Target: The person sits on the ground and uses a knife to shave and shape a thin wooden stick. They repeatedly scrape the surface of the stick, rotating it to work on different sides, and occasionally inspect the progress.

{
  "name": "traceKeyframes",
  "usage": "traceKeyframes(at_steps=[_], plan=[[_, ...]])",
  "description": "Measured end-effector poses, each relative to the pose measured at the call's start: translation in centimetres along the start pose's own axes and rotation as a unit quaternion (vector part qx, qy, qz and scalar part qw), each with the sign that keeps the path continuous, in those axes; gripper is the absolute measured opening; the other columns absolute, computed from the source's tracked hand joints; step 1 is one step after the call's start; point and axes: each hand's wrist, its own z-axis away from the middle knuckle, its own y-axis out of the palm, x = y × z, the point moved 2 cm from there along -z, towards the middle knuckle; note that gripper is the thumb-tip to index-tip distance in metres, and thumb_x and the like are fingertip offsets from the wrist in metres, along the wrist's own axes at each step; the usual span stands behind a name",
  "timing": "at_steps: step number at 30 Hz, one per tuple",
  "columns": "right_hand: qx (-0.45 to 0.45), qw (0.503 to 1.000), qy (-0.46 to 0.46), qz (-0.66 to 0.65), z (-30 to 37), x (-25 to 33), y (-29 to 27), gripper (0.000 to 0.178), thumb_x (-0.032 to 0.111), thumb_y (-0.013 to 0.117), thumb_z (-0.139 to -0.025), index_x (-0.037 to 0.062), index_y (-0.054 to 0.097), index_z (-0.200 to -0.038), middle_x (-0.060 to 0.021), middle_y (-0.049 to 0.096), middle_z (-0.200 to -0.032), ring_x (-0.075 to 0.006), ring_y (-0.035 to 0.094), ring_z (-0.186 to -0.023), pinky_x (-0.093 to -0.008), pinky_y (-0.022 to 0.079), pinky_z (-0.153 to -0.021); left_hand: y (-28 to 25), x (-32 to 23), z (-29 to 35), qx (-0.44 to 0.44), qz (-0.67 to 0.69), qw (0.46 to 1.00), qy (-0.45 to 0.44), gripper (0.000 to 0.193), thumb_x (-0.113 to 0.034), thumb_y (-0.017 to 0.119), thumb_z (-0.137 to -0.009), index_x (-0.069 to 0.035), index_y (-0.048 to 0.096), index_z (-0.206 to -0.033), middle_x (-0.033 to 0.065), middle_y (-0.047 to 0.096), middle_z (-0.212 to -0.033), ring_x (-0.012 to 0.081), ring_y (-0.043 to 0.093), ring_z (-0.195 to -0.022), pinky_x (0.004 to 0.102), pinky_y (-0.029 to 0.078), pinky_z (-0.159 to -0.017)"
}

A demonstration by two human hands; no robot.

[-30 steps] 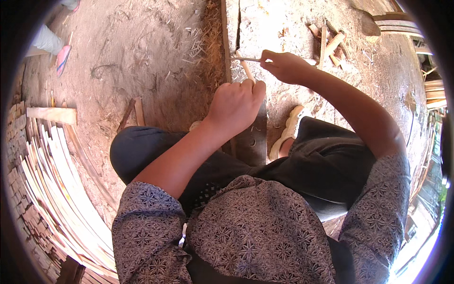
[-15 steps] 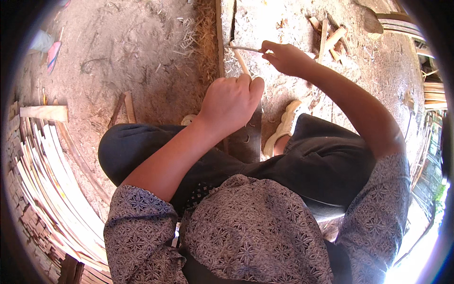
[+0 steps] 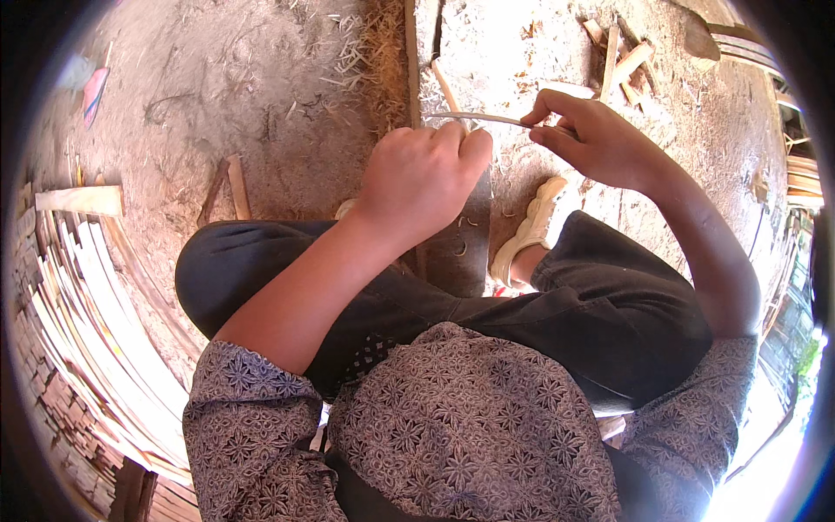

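Note:
My left hand (image 3: 426, 178) is closed in a fist over the plank (image 3: 461, 252) between my legs. From it a pale, thin wooden stick (image 3: 444, 83) points away from me; the rest of that stick is hidden by the fist. A knife (image 3: 483, 117) with a narrow, slightly curved metal blade is in my right hand (image 3: 591, 139), gripped by its handle. The blade lies crosswise just beyond my left knuckles and passes over the stick; whether it touches the wood I cannot tell.
Wood shavings (image 3: 383, 61) lie along the plank's left side. Offcuts of wood (image 3: 622, 65) are piled at the far right. Long pale strips (image 3: 104, 322) lie in a bundle to the left. My foot in a light shoe (image 3: 535, 228) stands right of the plank.
My right hand has come nearer and to the right with the knife. The blade has slid from the stick's far end back toward my left fist, which has shifted little.

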Motion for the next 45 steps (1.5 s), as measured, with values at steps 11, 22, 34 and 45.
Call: traceKeyframes(at_steps=[11, 22, 34, 45], plan=[[-0.051, 0.985, -0.126, 0.103, -5.9, 1.1, 3.8, 0.022, 0.028, 0.061, -0.101, 0.0111, 0.063, -0.114, -0.0172, 0.064, -0.066, -0.0394, 0.066, -0.067, -0.0502, 0.048, -0.064, 1.1, -1.6, 1.0, 0.079, -0.019, 0.996, 0.022, 0.010, -0.016, 0.060, -0.089, -0.010, 0.058, -0.096, 0.0064, 0.061, -0.079, 0.0270, 0.067, -0.067, 0.0413, 0.051, -0.058], [-0.058, 0.996, -0.030, 0.055, -1.0, -3.3, 1.3, 0.026, 0.035, 0.057, -0.105, 0.0157, 0.064, -0.120, -0.0120, 0.067, -0.071, -0.0262, 0.068, -0.066, -0.0448, 0.049, -0.065, 0.5, -1.0, -0.2, 0.009, 0.002, 1.000, 0.016, 0.007, -0.011, 0.061, -0.088, -0.007, 0.055, -0.087, 0.0074, 0.059, -0.069, 0.0237, 0.065, -0.055, 0.0374, 0.050, -0.048], [-0.095, 0.992, -0.049, 0.061, -8.3, -3.6, 3.1, 0.024, 0.032, 0.056, -0.105, 0.0127, 0.061, -0.118, -0.0151, 0.068, -0.074, -0.0309, 0.069, -0.069, -0.0472, 0.053, -0.066, 0.2, -0.8, -0.9, 0.033, 0.027, 0.999, -0.010, 0.008, -0.017, 0.063, -0.095, -0.011, 0.059, -0.094, 0.0061, 0.063, -0.076, 0.0267, 0.068, -0.067, 0.0418, 0.053, -0.058], [-0.077, 0.991, -0.075, 0.084, -1.8, -1.1, 0.7, 0.021, 0.029, 0.061, -0.102, 0.0116, 0.064, -0.112, -0.0149, 0.066, -0.071, -0.0292, 0.068, -0.067, -0.0458, 0.049, -0.064, 0.4, -0.5, -0.5, 0.052, 0.014, 0.999, -0.008, 0.009, -0.019, 0.064, -0.095, -0.011, 0.058, -0.093, 0.0063, 0.061, -0.076, 0.0266, 0.067, -0.065, 0.0408, 0.052, -0.056]])
